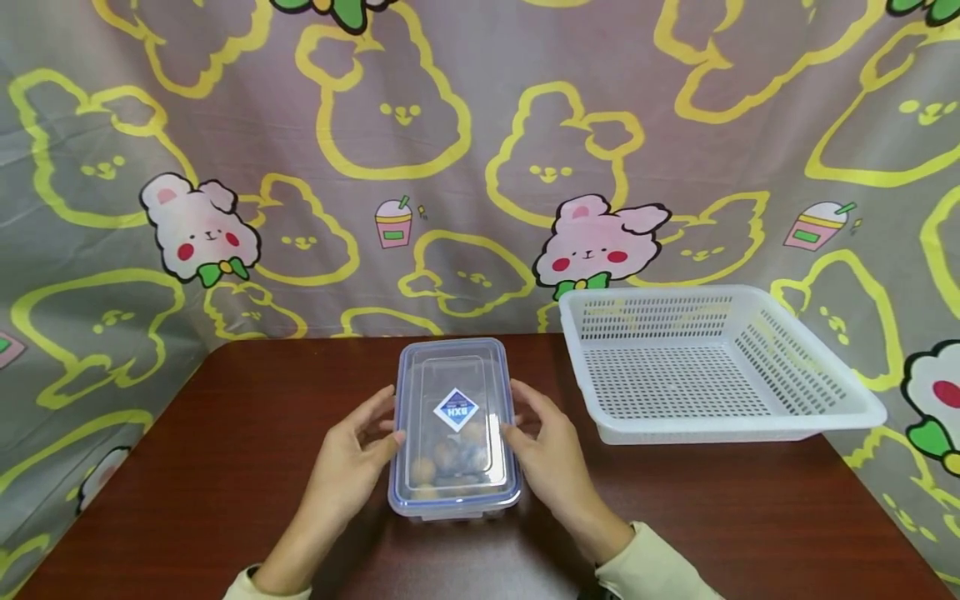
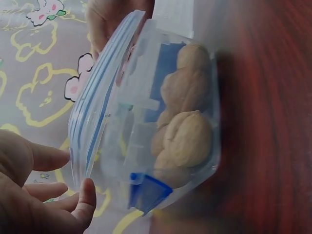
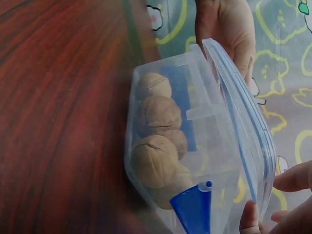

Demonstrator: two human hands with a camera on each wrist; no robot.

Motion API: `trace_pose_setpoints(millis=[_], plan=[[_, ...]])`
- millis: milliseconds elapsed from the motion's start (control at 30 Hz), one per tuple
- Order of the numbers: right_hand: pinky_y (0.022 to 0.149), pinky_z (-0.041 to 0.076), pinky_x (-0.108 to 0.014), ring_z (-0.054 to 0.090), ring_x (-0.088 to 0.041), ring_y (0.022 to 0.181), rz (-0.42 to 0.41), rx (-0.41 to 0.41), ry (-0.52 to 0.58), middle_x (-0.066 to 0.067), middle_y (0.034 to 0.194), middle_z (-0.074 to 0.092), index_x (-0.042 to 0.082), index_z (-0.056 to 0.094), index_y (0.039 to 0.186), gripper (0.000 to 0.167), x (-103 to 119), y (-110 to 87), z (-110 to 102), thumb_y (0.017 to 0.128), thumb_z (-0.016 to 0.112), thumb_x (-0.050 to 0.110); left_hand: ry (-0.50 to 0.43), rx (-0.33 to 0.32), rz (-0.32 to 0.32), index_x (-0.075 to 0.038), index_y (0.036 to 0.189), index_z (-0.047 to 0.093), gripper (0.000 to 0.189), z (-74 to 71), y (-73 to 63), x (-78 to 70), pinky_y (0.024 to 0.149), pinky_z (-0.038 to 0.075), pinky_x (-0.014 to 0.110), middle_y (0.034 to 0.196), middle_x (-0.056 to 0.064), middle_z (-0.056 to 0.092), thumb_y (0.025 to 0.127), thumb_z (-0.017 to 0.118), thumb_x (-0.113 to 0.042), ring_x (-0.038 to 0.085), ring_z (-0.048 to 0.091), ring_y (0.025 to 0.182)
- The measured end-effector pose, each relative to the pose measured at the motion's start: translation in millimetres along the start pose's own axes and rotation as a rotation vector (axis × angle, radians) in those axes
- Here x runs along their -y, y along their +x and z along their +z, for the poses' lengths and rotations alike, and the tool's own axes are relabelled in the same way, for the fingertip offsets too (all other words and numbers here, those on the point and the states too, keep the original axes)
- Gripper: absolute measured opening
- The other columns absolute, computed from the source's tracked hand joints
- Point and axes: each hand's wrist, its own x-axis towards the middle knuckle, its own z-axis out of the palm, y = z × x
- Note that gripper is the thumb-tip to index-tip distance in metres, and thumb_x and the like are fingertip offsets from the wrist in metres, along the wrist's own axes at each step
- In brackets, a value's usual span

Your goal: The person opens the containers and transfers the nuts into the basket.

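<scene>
A clear plastic container (image 2: 131,141) with a blue-edged lid (image 1: 450,367) stands on the table in front of me. In both wrist views the lid sits at a slant over the box, with a gap along its near edge. Walnuts (image 3: 155,161) and a blue wedge-shaped piece (image 3: 192,209) show through the clear wall; a flat blue piece (image 2: 168,73) lies behind the nuts. My left hand (image 1: 352,458) pinches the lid's left edge between thumb and fingers. On the opposite edge, my right hand (image 1: 551,450) pinches the lid the same way.
A white perforated basket (image 1: 720,429) stands on the right side of the brown table (image 1: 247,433), beyond my right hand. A patterned cloth (image 1: 480,192) with cartoon rabbits hangs behind the table's back edge.
</scene>
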Motion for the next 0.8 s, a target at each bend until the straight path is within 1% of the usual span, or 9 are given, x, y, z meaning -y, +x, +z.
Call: trace_pose_setpoints(millis=[67, 133, 233, 333, 433, 533, 633, 700, 800], plan=[[0.079, 0.057, -0.022, 0.064, -0.02, 0.094, -0.009, 0.006, 0.007, -0.018, 0.125, 0.07, 0.0, 0.062, 0.142, 0.055, 2, 1.2, -1, 0.088, 0.071, -0.007, 0.006, -0.003, 0.006, -0.006, 0.154, 0.051, 0.062, -2.4, 0.6, -2.9, 0.087, 0.054, 0.017, 0.143, 0.019, 0.065, 0.096, 0.069, 0.005, 0.025, 0.065, 0.113], [0.078, 0.056, -0.021, 0.064, -0.02, 0.095, -0.026, 0.007, 0.003, -0.017, 0.125, 0.069, 0.002, 0.062, 0.143, 0.058, 4, 2.6, -2, 0.087, 0.071, -0.008, 0.016, -0.008, 0.032, -0.01, 0.154, 0.053, 0.064, -4.7, 1.0, -7.0, 0.087, 0.054, 0.018, 0.139, 0.018, 0.067, 0.095, 0.07, 0.005, 0.021, 0.066, 0.109], [0.077, 0.054, -0.021, 0.062, -0.02, 0.094, -0.045, 0.013, -0.005, -0.015, 0.126, 0.066, 0.004, 0.059, 0.146, 0.062, 9, 4.8, -4, 0.087, 0.071, -0.009, 0.017, -0.012, 0.049, -0.014, 0.157, 0.049, 0.07, -8.3, 0.9, -13.7, 0.086, 0.054, 0.017, 0.136, 0.017, 0.069, 0.094, 0.071, 0.006, 0.016, 0.065, 0.105], [0.078, 0.053, -0.022, 0.06, -0.02, 0.096, -0.045, 0.018, -0.016, -0.014, 0.125, 0.064, 0.003, 0.055, 0.15, 0.066, 18, 6.6, -7, 0.088, 0.072, -0.009, 0.013, -0.015, 0.049, -0.012, 0.161, 0.041, 0.076, -12.8, 0.8, -21.7, 0.086, 0.052, 0.014, 0.134, 0.018, 0.067, 0.094, 0.073, 0.005, 0.011, 0.062, 0.103], [0.083, 0.055, -0.023, 0.059, -0.021, 0.099, -0.032, 0.026, -0.004, -0.012, 0.12, 0.063, 0.001, 0.054, 0.15, 0.064, 28, 8.3, -10, 0.089, 0.073, -0.007, 0.027, -0.024, 0.053, -0.007, 0.16, 0.043, 0.073, -17.3, 0.8, -31.1, 0.086, 0.051, 0.011, 0.13, 0.017, 0.066, 0.094, 0.074, 0.002, 0.008, 0.061, 0.101], [0.085, 0.056, -0.026, 0.059, -0.021, 0.1, -0.032, 0.029, -0.007, -0.011, 0.114, 0.062, 0.003, 0.057, 0.148, 0.06, 36, 11.7, -14, 0.09, 0.074, -0.005, 0.041, -0.036, 0.106, -0.004, 0.153, 0.052, 0.064, -20.3, 1.3, -39.3, 0.084, 0.052, 0.012, 0.123, 0.017, 0.066, 0.093, 0.075, 0.003, 0.007, 0.061, 0.098], [0.085, 0.055, -0.026, 0.06, -0.021, 0.097, -0.059, 0.015, -0.005, -0.012, 0.108, 0.063, 0.007, 0.06, 0.144, 0.056, 42, 16.2, -17, 0.091, 0.075, -0.003, 0.061, -0.066, 0.176, -0.007, 0.147, 0.06, 0.059, -22.1, 2.3, -44.8, 0.083, 0.053, 0.014, 0.113, 0.016, 0.068, 0.091, 0.077, 0.003, 0.008, 0.062, 0.096], [0.08, 0.055, -0.026, 0.061, -0.021, 0.091, -0.075, -0.002, 0.014, -0.013, 0.103, 0.064, 0.011, 0.062, 0.141, 0.053, 45, 18.4, -19, 0.091, 0.075, -0.003, 0.056, -0.09, 0.213, -0.011, 0.145, 0.062, 0.059, -22.5, 2.4, -46.6, 0.083, 0.053, 0.015, 0.108, 0.015, 0.068, 0.09, 0.077, 0.005, 0.01, 0.063, 0.095], [0.073, 0.056, -0.027, 0.061, -0.02, 0.085, -0.09, -0.02, 0.056, -0.014, 0.097, 0.065, 0.014, 0.063, 0.135, 0.046, 48, 19.3, -20, 0.093, 0.075, -0.001, 0.011, -0.136, 0.247, -0.013, 0.143, 0.064, 0.06, -21.9, 2.1, -46.2, 0.083, 0.053, 0.018, 0.103, 0.012, 0.068, 0.088, 0.078, 0.007, 0.011, 0.064, 0.094]])
